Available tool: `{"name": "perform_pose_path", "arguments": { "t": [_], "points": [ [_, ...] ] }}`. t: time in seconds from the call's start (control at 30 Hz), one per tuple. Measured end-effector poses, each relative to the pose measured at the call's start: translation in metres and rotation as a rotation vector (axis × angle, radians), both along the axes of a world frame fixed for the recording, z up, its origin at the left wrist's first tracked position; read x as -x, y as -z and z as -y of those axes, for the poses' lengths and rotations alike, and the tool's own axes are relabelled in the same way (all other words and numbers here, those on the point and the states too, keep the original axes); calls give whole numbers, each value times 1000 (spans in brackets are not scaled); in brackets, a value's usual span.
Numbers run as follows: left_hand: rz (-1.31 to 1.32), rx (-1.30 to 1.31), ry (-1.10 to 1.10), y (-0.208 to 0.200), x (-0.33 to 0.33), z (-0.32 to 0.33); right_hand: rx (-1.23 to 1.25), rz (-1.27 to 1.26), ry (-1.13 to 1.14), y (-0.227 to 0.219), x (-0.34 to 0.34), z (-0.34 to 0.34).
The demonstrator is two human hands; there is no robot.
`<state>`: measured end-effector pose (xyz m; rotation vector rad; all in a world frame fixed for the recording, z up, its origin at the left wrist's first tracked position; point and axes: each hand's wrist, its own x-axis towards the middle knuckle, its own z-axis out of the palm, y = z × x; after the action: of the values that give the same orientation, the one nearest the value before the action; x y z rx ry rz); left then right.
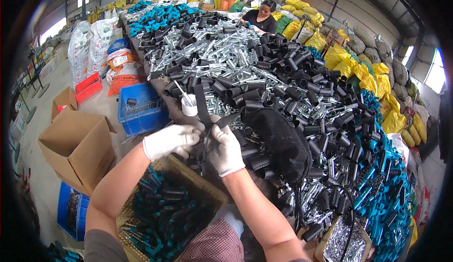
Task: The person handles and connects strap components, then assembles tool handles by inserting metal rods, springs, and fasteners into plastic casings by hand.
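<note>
The gloved left hand [173,140] is half curled, whether around anything I cannot tell. Just right of it, a black strip [202,102] points lengthwise to the far side, its near end pinched by the closer, gloved right hand [223,149].

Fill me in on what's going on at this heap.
A person in white gloves is handling a black strap: the right hand pinches it, while the left hand is close beside it, its grip unclear. A white cup is just beyond the hands, and a black mesh item lies to their right on the heap of black tubes and metal parts. Below, a yellow basket holds teal-and-black pieces. Another person is across the heap.
</note>
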<state>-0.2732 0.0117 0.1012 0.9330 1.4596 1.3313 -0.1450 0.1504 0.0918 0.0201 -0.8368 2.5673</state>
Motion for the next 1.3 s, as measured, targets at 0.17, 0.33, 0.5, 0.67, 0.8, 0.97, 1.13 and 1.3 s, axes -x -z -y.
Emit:
{"name": "perform_pose_path", "arguments": {
  "t": [0.17, 0.33, 0.5, 0.67, 0.8, 0.97, 1.13, 1.3],
  "points": [
    [248, 97, -76, -2, -11, -4, -308, 96, 94, 13, 10, -16],
    [198, -136, -219, -7, -26, -15, -278, 107, -23, 8, 5, -15],
    [104, -84, -179, -17, -16, -20, -151, 115, -61, 18, 1, -12],
    [-299, -264, -202, -29, 15, -16, -230, 350, -16, 18, -15, 1],
    [-1682, -310, -313, -68, 9, -22, -231, 456, -6, 8, -20, 3],
    [-2007, -389, 182, -64, -37, -16, -86, 309, -9, 24, 1, -12],
    [-875, -136, -102, -67, -39, 18, -181, 388, -56, 15, -12, -9],
    [-614, -139, -176, -54, 3, 19, -202, 320, -93, 11, -16, -9]
  ]
}}
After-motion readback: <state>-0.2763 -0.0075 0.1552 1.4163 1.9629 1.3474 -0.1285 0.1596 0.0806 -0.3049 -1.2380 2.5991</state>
